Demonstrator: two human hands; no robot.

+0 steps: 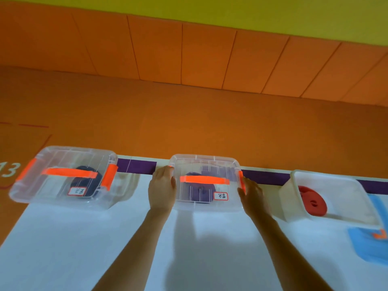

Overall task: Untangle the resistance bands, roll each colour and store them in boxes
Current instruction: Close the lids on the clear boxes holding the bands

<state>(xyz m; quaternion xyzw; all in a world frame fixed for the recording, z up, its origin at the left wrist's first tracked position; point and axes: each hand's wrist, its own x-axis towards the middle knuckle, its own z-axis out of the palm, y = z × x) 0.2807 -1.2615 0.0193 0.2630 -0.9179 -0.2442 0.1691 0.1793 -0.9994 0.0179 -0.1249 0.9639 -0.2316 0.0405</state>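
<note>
Three clear plastic boxes stand in a row at the far edge of a white mat. The middle box (pixel 206 203) has its lid on, with an orange handle and a purple rolled band (pixel 196 196) inside. My left hand (pixel 161 190) presses flat against its left side, and my right hand (pixel 252 194) rests on its right side by the orange latch. The left box (pixel 29 190) is lidded too and holds a dark rolled band (pixel 84 175). The right box (pixel 344 185) has no lid and holds a red rolled band (pixel 312 203).
The white mat (pixel 84 248) has a purple strip (pixel 136 166) along its far edge and lies on an orange floor. A blue lid (pixel 369 246) lies at the right edge, partly under the open box. An orange padded wall stands behind.
</note>
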